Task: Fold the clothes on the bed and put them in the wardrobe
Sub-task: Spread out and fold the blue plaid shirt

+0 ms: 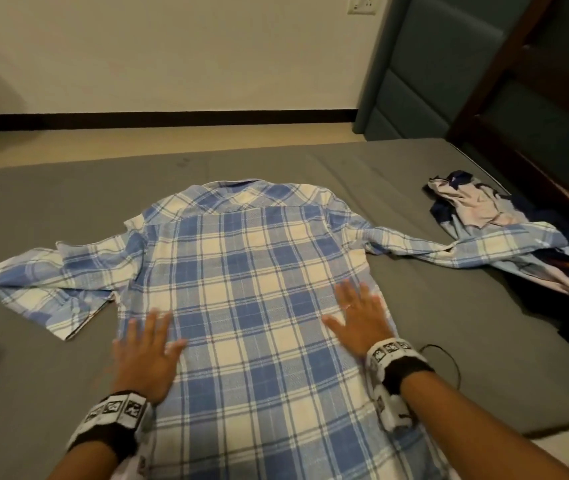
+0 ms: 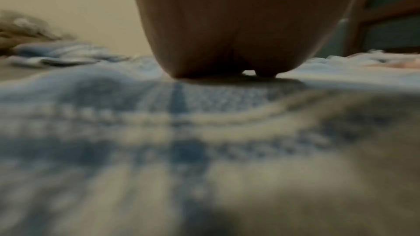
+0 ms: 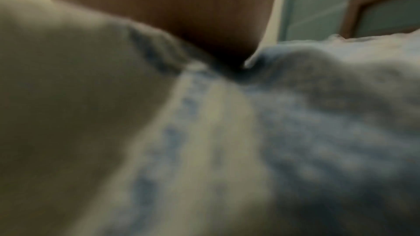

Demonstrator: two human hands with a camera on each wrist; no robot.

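A blue and white plaid shirt (image 1: 248, 271) lies back-up and spread out on the grey bed (image 1: 68, 188), collar towards the far edge. Its left sleeve (image 1: 54, 282) is bunched at the left; its right sleeve (image 1: 449, 247) stretches to the right onto a pile of clothes. My left hand (image 1: 144, 355) lies flat with spread fingers on the shirt's left side. My right hand (image 1: 359, 317) presses flat on the shirt's right side. In the left wrist view my left hand (image 2: 238, 24) rests on the blurred plaid cloth (image 2: 181, 105). The right wrist view shows the plaid cloth (image 3: 295, 114) up close, blurred.
A heap of dark blue, pink and light blue clothes (image 1: 518, 244) lies at the bed's right side. A padded teal headboard (image 1: 432, 64) with a dark wooden frame (image 1: 504, 81) stands at the far right. Beyond the bed are a light floor (image 1: 172, 140) and a white wall.
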